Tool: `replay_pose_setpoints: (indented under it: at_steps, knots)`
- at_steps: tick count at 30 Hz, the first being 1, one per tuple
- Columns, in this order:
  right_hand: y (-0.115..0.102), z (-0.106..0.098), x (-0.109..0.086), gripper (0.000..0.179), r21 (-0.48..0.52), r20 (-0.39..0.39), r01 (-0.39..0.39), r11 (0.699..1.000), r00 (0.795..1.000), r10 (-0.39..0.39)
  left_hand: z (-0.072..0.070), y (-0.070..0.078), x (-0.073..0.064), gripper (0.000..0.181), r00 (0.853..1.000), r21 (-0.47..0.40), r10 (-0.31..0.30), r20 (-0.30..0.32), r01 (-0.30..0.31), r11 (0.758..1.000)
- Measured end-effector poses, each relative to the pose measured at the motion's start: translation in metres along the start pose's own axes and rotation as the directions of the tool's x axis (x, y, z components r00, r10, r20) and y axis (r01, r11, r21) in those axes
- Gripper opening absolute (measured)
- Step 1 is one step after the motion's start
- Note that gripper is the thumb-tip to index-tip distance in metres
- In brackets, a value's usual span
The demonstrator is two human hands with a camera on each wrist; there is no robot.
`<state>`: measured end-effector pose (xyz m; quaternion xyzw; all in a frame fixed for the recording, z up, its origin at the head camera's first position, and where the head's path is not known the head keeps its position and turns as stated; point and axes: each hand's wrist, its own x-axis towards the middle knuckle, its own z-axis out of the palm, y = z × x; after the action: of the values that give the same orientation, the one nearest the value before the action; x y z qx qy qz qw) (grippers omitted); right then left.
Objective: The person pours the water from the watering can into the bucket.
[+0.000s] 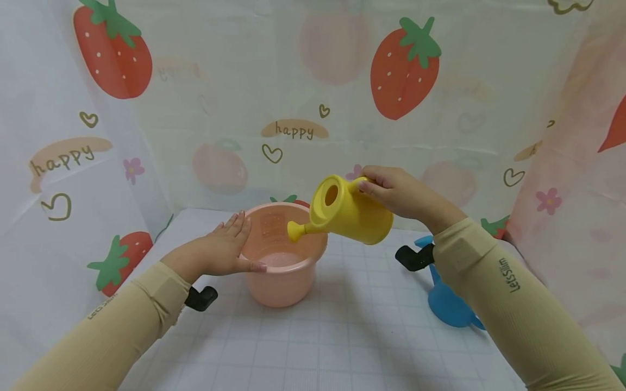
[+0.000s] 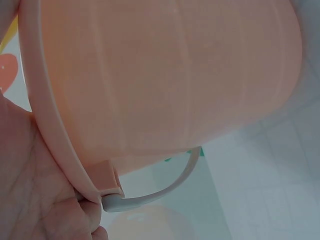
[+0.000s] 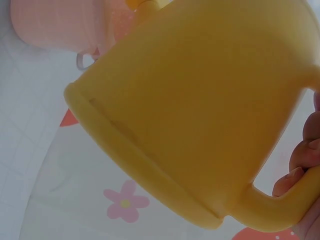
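My right hand (image 1: 391, 187) grips the handle of a yellow watering can (image 1: 359, 220), which tilts with its spout to the left and down over a pink bucket (image 1: 281, 288). In the right wrist view, fingers (image 3: 305, 150) curl round the handle of the can. I cannot make out any water leaving the spout. My left hand (image 1: 220, 250) rests on the left of the bucket's rim, fingers extended and thumb along the near edge. The left wrist view shows the palm (image 2: 35, 180) against the rim, with the bucket's grey handle (image 2: 155, 195) hanging down beside it.
A blue plastic vessel (image 1: 450, 304) stands on the right of the white gridded tabletop (image 1: 293, 347), partly hidden by my right forearm. Curtains (image 1: 220, 98) printed with strawberries close in the back and sides. Black wrist mounts (image 1: 414, 257) jut from both sleeves.
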<state>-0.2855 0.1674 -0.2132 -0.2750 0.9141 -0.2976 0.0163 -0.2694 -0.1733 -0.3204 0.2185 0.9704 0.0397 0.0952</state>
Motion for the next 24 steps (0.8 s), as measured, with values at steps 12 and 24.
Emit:
replay_pose_setpoints:
  at_steps: [12,24]
  knots:
    - [-0.0002,0.002,0.0018,0.022,0.001,0.009,-0.007,1.0,1.0,0.007,-0.0007,0.0007,0.0005,0.125,1.0,0.001,0.001,0.0,-0.001,1.0]
    - [-0.0038,0.0023,0.0034,0.019,-0.011,0.011,0.004,1.0,1.0,-0.004,0.0,-0.0004,0.0022,0.125,1.0,0.004,-0.004,0.011,0.004,1.0]
